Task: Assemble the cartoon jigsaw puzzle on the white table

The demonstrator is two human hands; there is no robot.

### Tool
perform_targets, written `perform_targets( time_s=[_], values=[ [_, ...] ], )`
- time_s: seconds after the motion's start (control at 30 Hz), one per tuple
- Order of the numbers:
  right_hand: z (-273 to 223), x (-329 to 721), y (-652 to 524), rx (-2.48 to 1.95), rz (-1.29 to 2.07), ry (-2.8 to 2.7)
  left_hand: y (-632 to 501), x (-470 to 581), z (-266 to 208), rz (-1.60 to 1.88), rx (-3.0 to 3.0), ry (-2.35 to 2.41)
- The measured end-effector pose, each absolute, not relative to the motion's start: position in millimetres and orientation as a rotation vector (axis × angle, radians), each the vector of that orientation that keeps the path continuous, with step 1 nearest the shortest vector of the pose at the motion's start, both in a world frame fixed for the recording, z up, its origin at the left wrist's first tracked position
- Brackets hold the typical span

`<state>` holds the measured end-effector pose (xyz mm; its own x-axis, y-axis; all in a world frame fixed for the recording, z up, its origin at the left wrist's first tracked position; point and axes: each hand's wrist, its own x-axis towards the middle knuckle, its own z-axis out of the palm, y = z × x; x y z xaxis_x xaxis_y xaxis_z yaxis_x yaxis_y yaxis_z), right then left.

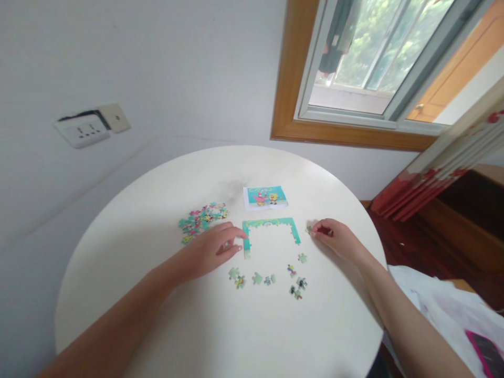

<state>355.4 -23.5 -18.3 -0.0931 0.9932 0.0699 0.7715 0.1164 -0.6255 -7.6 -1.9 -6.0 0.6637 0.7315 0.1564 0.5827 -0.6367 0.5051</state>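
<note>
A partly joined puzzle border in turquoise forms the top and two sides of a frame on the table. My left hand is at its left strip, fingers apart, the fingertips at or touching the edge. To the right of the border, my right hand pinches a pale green puzzle piece between thumb and fingers. Beyond the border lies a picture card with cartoon figures. A heap of mixed puzzle pieces sits behind my left hand, which hides part of it.
Loose pieces lie nearer me: pale green ones, one with yellow and dark-marked ones. The round white table stands against the wall. A white cloth and a pink-edged phone-like object are at the right.
</note>
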Motion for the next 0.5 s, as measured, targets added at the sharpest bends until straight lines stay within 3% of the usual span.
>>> perform_targets(
  time_s=[0.5],
  values=[
    [-15.3,347.2,-23.1,-1.703,0.35,-1.943,-4.7,-6.3,1.3,0.51,2.474,1.027]
  ],
)
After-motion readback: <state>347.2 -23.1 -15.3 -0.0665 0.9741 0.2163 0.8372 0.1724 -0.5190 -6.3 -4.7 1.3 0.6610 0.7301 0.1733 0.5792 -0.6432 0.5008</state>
